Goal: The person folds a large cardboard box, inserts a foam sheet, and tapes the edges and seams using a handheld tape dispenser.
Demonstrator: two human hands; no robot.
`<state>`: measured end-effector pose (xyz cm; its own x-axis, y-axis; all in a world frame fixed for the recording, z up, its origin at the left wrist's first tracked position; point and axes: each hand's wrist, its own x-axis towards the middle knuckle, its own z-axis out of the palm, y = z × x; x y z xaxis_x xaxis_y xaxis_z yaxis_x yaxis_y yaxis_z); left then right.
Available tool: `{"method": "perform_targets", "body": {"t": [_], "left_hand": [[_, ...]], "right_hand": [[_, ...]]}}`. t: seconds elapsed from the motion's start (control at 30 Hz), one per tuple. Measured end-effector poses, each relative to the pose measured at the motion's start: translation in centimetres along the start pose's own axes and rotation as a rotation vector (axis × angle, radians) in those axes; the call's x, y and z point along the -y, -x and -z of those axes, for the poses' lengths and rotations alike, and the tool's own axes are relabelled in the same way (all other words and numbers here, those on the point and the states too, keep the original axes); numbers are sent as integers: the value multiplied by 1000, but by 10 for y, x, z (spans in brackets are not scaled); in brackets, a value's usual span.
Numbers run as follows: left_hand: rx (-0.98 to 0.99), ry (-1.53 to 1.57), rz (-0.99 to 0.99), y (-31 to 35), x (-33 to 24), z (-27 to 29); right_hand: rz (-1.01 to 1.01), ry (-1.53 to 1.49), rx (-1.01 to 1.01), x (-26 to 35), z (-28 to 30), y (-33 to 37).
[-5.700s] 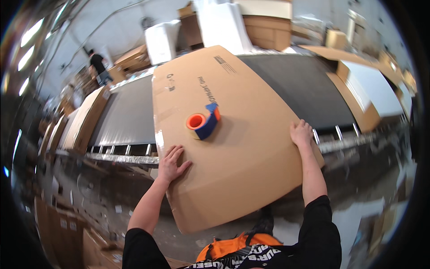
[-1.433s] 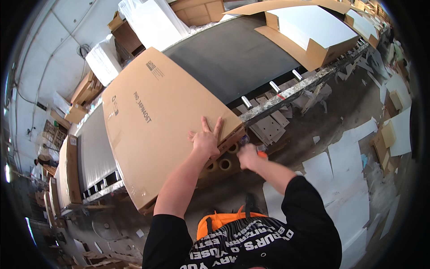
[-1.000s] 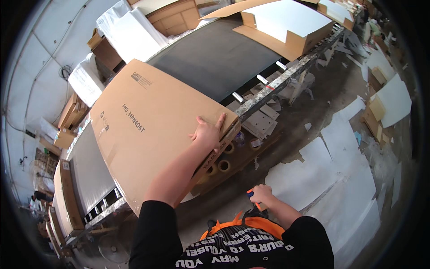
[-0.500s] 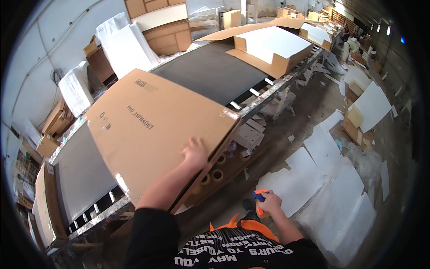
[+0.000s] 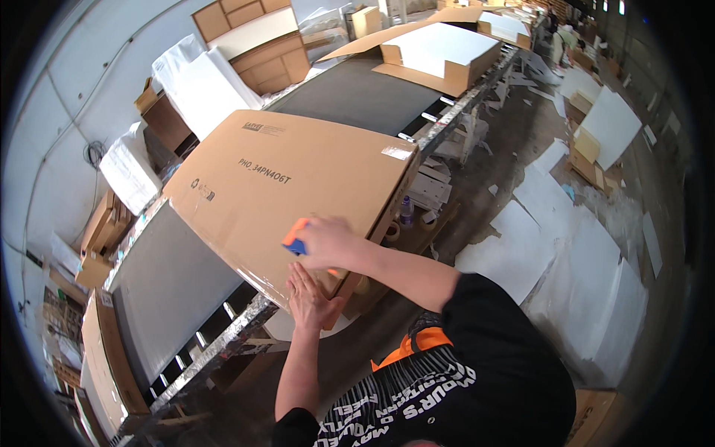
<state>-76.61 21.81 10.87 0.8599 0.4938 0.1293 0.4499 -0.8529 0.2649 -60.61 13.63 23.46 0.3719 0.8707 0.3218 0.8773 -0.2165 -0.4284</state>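
A large flat cardboard box lies askew across the conveyor, its near corner jutting over the rail towards me. My left hand rests with outstretched fingers on that near corner. Just beyond it, my right hand grips an orange-and-blue tape dispenser low over the box top. The right hand is a little blurred, and it hides much of the dispenser. Shiny clear tape shows along the box's left edge and at its far right corner.
The dark conveyor belt runs beneath the box. Further along stands an open carton with a white panel inside. Another carton is at the near left. White foam sheets litter the floor on the right. A person works far off.
My right hand has risen from beside my body to the box top with the tape dispenser. My left hand has slid back to the near corner. The box has shifted slightly in view.
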Motion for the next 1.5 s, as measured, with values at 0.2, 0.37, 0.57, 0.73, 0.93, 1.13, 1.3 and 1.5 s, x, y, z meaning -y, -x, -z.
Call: {"method": "perform_targets", "body": {"t": [0.2, 0.37, 0.57, 0.73, 0.93, 1.13, 1.3, 1.5], "left_hand": [[16, 41, 70, 5, 0, -2], [28, -153, -95, 11, 9, 7], [64, -215, -176, 3, -1, 6], [-2, -159, -133, 9, 14, 2], [-32, -201, -158, 21, 15, 5], [-70, -235, -175, 27, 18, 12], [-42, -247, -183, 20, 18, 12], [78, -250, -99, 29, 18, 21]], "right_hand": [[-29, 173, 546, -4, -23, 0], [-156, 212, 741, -9, -6, 112], [58, 488, 734, -2, -95, 105], [-244, -9, 855, -106, -116, 170], [-871, -1294, -52, -341, -34, 199], [-789, -1305, -180, -465, 90, 68], [-946, -1201, 294, -500, 97, 30], [-671, -1284, 326, -334, 43, 151]]}}
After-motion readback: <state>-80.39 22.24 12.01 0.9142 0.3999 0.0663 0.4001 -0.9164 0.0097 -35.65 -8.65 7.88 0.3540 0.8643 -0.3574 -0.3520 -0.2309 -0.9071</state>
